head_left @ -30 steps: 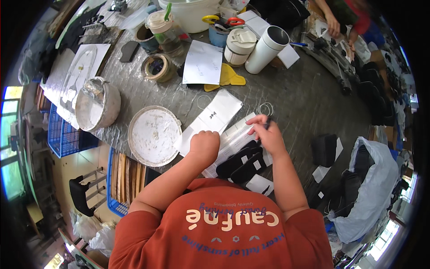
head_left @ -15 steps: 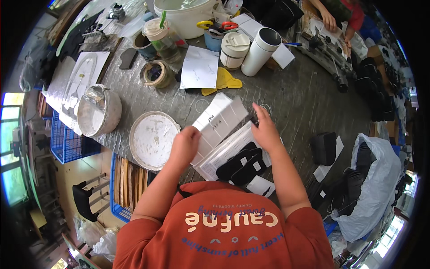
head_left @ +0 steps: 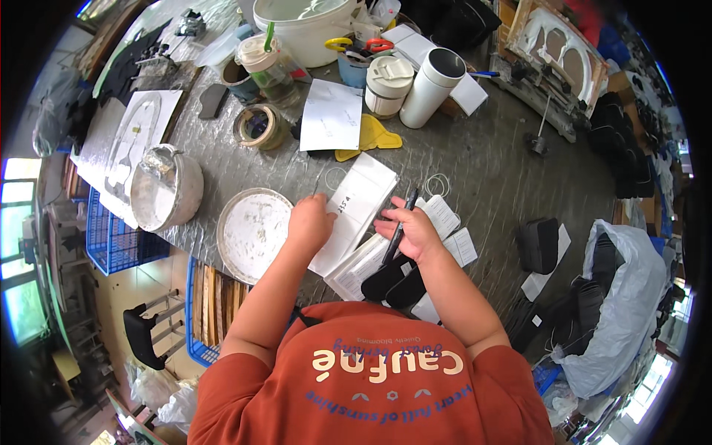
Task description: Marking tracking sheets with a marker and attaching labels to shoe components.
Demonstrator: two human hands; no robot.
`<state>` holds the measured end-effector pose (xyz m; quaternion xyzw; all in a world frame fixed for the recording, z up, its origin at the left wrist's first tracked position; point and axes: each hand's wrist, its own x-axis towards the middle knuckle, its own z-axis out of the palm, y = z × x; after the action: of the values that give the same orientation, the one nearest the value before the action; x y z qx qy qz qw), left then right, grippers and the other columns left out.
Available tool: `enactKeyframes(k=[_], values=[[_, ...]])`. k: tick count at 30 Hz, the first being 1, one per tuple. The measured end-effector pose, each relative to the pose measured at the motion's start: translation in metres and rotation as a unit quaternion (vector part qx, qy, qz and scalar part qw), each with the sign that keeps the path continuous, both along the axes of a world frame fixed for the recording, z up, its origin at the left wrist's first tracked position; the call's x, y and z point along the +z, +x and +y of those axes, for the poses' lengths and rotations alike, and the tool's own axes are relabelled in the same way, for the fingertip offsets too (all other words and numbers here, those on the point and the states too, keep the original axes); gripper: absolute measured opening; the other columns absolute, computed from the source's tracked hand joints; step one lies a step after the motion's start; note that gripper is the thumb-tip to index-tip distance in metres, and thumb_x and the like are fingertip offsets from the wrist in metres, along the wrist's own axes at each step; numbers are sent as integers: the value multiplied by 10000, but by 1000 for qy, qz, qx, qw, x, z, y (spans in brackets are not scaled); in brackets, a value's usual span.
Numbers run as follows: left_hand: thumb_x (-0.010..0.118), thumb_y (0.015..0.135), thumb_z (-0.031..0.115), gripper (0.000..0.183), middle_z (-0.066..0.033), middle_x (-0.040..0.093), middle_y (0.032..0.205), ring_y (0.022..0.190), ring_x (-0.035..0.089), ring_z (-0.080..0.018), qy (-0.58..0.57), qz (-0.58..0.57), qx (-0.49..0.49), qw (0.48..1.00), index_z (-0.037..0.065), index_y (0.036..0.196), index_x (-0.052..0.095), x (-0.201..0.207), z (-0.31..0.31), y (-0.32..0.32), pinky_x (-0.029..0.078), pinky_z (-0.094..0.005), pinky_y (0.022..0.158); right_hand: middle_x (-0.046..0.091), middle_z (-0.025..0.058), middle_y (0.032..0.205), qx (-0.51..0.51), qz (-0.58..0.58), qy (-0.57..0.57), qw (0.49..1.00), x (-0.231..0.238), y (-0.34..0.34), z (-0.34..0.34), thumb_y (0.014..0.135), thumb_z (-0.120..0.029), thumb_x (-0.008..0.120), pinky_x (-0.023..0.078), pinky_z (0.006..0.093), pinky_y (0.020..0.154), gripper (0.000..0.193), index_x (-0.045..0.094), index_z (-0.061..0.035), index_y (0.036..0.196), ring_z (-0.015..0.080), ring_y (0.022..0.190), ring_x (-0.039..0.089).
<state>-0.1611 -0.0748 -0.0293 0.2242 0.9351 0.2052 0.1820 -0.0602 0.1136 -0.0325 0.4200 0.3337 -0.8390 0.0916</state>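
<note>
Head view shows both hands close together in the middle of the frame, over a gray table (head_left: 475,185). The left hand (head_left: 310,222) is curled and presses down on the edge of a long white packet (head_left: 356,211), so the packet stays flat and does not slide. The right hand (head_left: 411,231) holds a dark pen (head_left: 399,226) between thumb and fingers, with its tip pointing up toward the packet, ready to mark it. The packet lies at a slant between the two hands, on top of another clear-wrapped packet (head_left: 360,263). Just below the right hand sit two black shoe insoles (head_left: 397,280), close to the person's orange shirt (head_left: 371,371).

A few small white tags (head_left: 452,230) lie right of the pen, within easy reach. Left of the left hand is a round white lid (head_left: 254,233) at the table's edge, and farther left a gray pot (head_left: 165,189).

Higher up, toward the top of the frame, things are pushed back out of the way: a roll of tape (head_left: 258,126), a white sheet of paper (head_left: 331,115) over a yellow shape (head_left: 374,137), two white cups (head_left: 411,85) and a big white bucket (head_left: 304,22). At the right side, a small black piece (head_left: 538,245) and a gray plastic bag (head_left: 615,304) with more black pieces wait apart.
</note>
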Motion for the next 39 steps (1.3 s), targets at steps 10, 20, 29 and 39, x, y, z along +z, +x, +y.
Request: enactKeyframes(k=[10, 20, 29, 39], values=[[632, 812, 97, 101, -129, 591, 802, 734, 607, -345, 176, 47, -132, 974, 49, 879, 573, 29, 5, 72, 498, -424, 629, 634, 205, 1071, -36, 11, -28, 999, -15, 19, -1, 905, -66, 535, 534, 477, 861, 471, 349, -30, 1336, 351, 997, 638], [649, 789, 80, 194, -230, 645, 890, 832, 627, -395, 167, -73, 38, 983, -28, 949, 633, 12, -4, 26, 501, -423, 737, 557, 225, 1174, 12, 45, 12, 999, -15, 20, -4, 888, -48, 528, 509, 454, 906, 565, 282, 31, 1391, 335, 1065, 594], [645, 788, 57, 207, -215, 656, 900, 834, 639, -347, 137, -150, 107, 973, -32, 975, 626, -1, -9, 13, 500, -387, 746, 428, 275, 1307, 21, 34, 35, 999, -7, 11, -6, 866, -32, 541, 483, 450, 951, 686, 183, 40, 1446, 358, 1130, 548], [634, 788, 21, 212, -207, 626, 994, 922, 616, -340, 177, -125, 90, 972, -32, 992, 621, 0, -7, 24, 492, -382, 811, 398, 289, 1347, -4, 38, 12, 999, -7, 8, 6, 871, -56, 554, 453, 472, 975, 703, 168, 42, 1450, 389, 1165, 521]])
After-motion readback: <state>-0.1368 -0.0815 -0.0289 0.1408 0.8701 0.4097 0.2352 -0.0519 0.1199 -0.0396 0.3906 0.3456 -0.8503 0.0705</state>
